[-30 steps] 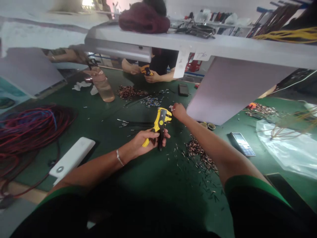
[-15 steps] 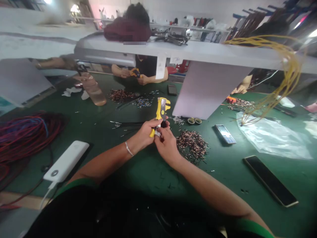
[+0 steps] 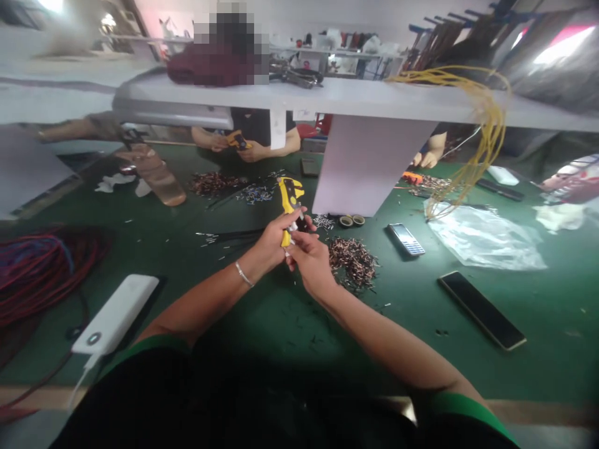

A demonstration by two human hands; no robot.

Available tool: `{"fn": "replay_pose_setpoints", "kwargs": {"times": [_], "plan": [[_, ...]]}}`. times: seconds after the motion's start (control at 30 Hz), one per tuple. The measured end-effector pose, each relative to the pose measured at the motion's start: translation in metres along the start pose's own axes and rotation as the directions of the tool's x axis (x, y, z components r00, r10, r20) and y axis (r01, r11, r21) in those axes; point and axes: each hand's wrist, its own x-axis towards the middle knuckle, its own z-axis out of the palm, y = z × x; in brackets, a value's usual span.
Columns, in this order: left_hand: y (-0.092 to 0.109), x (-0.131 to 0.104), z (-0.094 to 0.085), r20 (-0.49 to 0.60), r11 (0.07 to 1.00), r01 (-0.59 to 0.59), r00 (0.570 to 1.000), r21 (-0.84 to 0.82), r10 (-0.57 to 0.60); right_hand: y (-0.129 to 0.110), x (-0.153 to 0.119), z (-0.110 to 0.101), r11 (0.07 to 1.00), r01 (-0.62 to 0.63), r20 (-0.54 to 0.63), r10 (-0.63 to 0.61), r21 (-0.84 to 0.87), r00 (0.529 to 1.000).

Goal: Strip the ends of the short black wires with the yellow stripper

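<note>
My left hand [image 3: 274, 242] is closed around the handles of a yellow and black wire stripper [image 3: 289, 194], its head pointing away from me and tilted left. Close against the handles, my right hand [image 3: 311, 257] has its thumb and fingers pinched together; what lies between them is too small and too hidden to make out. Just right of that hand is a heap of short dark wire pieces [image 3: 353, 263] with copper-coloured ends. Black wires [image 3: 234, 236] with pale tips stretch on the table to the left of the stripper.
A white power bank [image 3: 119, 312] and red-blue wire coils [image 3: 42, 274] lie left. To the right are a keypad phone [image 3: 406, 239], a smartphone [image 3: 482, 308] and a plastic bag [image 3: 482, 237]. Two tape rolls [image 3: 352, 221] sit by a panel [image 3: 369, 162]. Across the table, a co-worker's hands [image 3: 253, 150] hold another stripper.
The camera view has turned slightly right, so the scene sits further left. The stripper's head now leans more to the left. My right hand is still pinched beside the handles.
</note>
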Motion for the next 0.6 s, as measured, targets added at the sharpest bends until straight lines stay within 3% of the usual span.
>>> {"fn": "replay_pose_setpoints", "kwargs": {"times": [0.13, 0.3, 0.43, 0.53, 0.6], "plan": [[0.002, -0.001, 0.004, 0.114, 1.000, -0.008, 0.993, -0.021, 0.010, -0.013, -0.006, -0.006, 1.000, -0.025, 0.088, 0.026, -0.011, 0.996], [0.000, 0.000, 0.008, 0.056, 0.998, -0.058, 0.997, 0.018, 0.057, -0.015, 0.002, -0.004, 0.997, 0.059, -0.113, -0.065, -0.057, 0.991], [0.002, 0.000, 0.007, 0.052, 0.997, -0.070, 0.996, -0.043, 0.072, -0.013, -0.011, 0.002, 0.998, -0.021, 0.023, 0.019, 0.062, 1.000], [0.004, -0.001, 0.005, 0.065, 0.995, -0.061, 0.996, -0.076, 0.066, -0.019, -0.021, -0.005, 0.981, -0.102, 0.128, 0.081, 0.167, 0.988], [0.006, -0.002, 0.003, 0.057, 0.992, -0.070, 0.995, -0.100, 0.076, -0.026, -0.021, -0.018, 0.971, -0.072, 0.101, 0.050, 0.228, 0.994]]}}
